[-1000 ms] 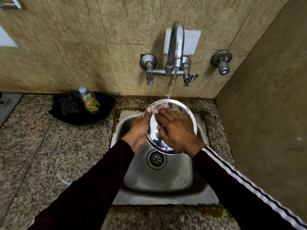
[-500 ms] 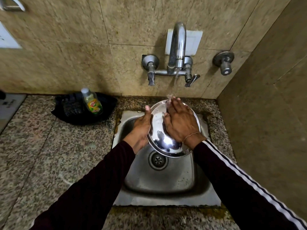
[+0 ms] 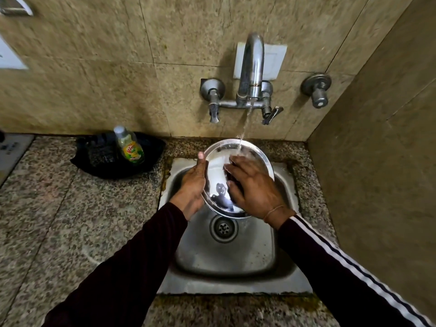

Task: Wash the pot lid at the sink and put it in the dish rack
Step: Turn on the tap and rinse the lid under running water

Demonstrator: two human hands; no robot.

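Observation:
A round steel pot lid (image 3: 219,168) is held tilted over the steel sink (image 3: 226,258), under water running from the tap (image 3: 251,67). My left hand (image 3: 192,185) grips the lid's left rim, thumb lying up along the edge. My right hand (image 3: 253,187) lies flat on the lid's inner face, fingers spread toward the stream. The lid's right part is hidden by that hand. No dish rack is in view.
A dish-soap bottle (image 3: 129,146) stands in a black tray (image 3: 151,159) with a scrubber on the granite counter (image 3: 70,220) left of the sink. A spare valve (image 3: 317,89) sticks out of the back wall. A tiled side wall (image 3: 377,161) stands close on the right.
My right hand has slid down the lid's face from the top rim toward the middle. The left hand keeps its grip on the rim.

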